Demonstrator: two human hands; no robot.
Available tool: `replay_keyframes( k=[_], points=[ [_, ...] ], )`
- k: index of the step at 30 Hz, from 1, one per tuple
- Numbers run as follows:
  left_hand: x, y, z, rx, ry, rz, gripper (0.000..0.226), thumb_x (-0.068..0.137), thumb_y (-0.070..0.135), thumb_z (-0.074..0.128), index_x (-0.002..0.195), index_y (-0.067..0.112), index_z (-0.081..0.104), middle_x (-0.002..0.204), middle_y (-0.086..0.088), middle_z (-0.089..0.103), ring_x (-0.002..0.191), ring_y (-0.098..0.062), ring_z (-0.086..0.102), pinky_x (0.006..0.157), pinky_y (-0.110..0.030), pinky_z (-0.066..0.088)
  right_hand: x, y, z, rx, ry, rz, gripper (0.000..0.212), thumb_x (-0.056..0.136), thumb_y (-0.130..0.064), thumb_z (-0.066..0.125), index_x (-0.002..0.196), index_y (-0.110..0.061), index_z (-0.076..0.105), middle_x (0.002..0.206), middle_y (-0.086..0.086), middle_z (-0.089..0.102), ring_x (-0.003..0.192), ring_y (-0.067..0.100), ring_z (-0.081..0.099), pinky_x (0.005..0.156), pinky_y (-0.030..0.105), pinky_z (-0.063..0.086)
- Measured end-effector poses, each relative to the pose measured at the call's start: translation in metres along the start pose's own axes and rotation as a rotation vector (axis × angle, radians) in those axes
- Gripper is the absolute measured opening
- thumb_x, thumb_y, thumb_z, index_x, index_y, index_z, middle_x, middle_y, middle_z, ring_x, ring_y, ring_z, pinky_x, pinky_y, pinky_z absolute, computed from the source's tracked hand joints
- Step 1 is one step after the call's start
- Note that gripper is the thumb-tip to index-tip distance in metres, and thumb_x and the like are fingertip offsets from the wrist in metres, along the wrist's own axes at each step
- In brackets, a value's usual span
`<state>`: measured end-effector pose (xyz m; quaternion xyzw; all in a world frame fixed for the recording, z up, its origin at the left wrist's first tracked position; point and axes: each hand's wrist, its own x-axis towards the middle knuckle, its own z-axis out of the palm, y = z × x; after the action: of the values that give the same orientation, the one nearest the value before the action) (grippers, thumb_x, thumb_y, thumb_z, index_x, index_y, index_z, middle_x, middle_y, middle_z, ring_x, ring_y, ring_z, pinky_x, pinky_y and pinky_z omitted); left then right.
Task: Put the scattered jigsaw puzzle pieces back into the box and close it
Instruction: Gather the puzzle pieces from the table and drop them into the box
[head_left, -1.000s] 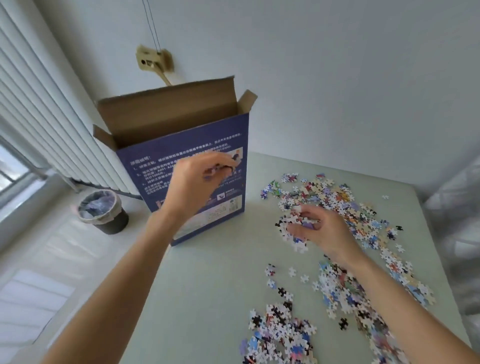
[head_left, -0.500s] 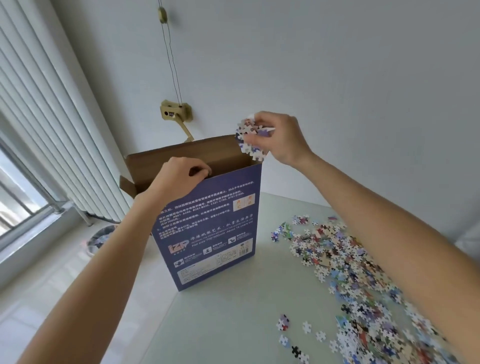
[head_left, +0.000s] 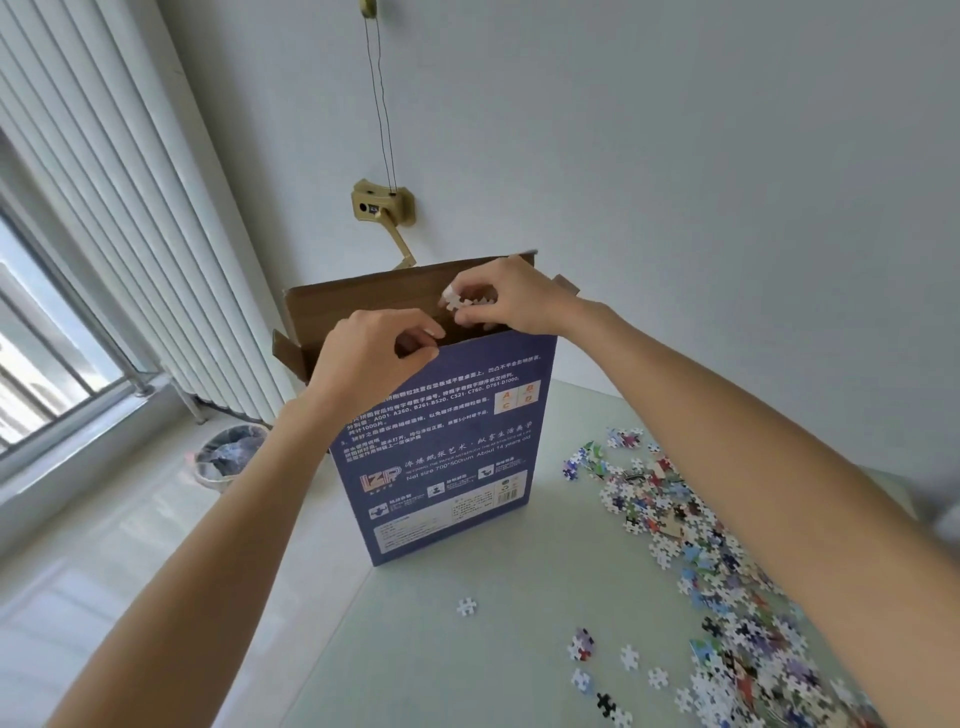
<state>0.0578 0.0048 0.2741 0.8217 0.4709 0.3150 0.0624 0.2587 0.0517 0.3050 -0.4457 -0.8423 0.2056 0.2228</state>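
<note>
Right hand (head_left: 511, 299) pinches pieces (head_left: 460, 304) over box (head_left: 447, 441); left hand (head_left: 371, 353) curled at rim, fingertips hidden; "LZP" legible.

The box (head_left: 441, 441) stands upright on its narrow end, a tall blue carton with white print, a small logo and a barcode on the face toward us. Its top is open: the brown back flap (head_left: 363, 299) stands up and a small side flap (head_left: 288, 353) juts out at the left. A few pieces (head_left: 460, 301), white backs showing, are held right over the opening, close against the back flap. Most of the pieces (head_left: 701, 545) lie loose in a long, colourful spread to the right of the box, running toward the near right corner. One white piece (head_left: 466, 606) lies alone in front of the box, with a few more strays (head_left: 582, 644) nearer.
</note>
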Motion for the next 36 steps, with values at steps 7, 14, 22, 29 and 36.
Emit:
replay_keyframes(
  k=[7,14,22,29,36],
  points=[
    [-0.005,0.002,0.006,0.078,0.079,0.043,0.015,0.084,0.023,0.065,0.098,0.026,0.07,0.084,0.012,0.069,0.072,-0.003,0.062,0.065,-0.03,0.056,-0.007,-0.003,0.003,-0.284,0.073,0.034,0.019,0.086,-0.028,0.063,0.103,-0.023,0.07,0.1,-0.007,0.069,0.079,0.004,0.054,0.07,0.023,0.039],
    [-0.005,0.003,0.006,0.111,0.108,0.057,0.014,0.084,0.021,0.065,0.097,0.026,0.07,0.085,0.01,0.07,0.074,-0.006,0.064,0.063,-0.027,0.054,-0.011,-0.009,0.005,-0.002,0.406,0.104,0.016,0.079,-0.014,0.07,0.094,-0.016,0.071,0.09,-0.003,0.072,0.085,0.01,0.065,0.089,0.036,0.05],
    [-0.027,0.018,0.013,0.261,0.385,0.114,0.016,0.088,0.028,0.059,0.098,0.021,0.069,0.091,0.006,0.071,0.088,-0.016,0.063,0.062,-0.024,0.047,-0.08,-0.015,0.036,-0.103,0.633,-0.12,0.014,0.088,-0.01,0.061,0.098,-0.007,0.069,0.097,0.003,0.072,0.087,0.013,0.067,0.077,0.017,0.053],
    [-0.123,0.032,0.1,0.01,0.324,0.188,0.018,0.089,0.024,0.055,0.092,0.016,0.071,0.087,0.004,0.071,0.079,-0.014,0.064,0.061,-0.022,0.051,-0.248,0.033,0.15,-0.342,0.4,0.126,0.017,0.086,-0.009,0.057,0.096,-0.012,0.07,0.087,0.0,0.072,0.073,0.017,0.067,0.056,0.031,0.056],
    [-0.246,0.024,0.231,0.013,-0.528,-0.379,0.068,0.093,0.043,0.048,0.147,0.014,0.018,0.153,-0.005,0.024,0.143,-0.022,0.015,0.116,-0.037,0.015,-0.352,0.074,0.265,-0.159,0.012,0.782,0.042,0.093,-0.022,0.052,0.133,-0.013,0.045,0.141,0.004,0.044,0.13,0.018,0.04,0.106,0.026,0.031]
  ],
)
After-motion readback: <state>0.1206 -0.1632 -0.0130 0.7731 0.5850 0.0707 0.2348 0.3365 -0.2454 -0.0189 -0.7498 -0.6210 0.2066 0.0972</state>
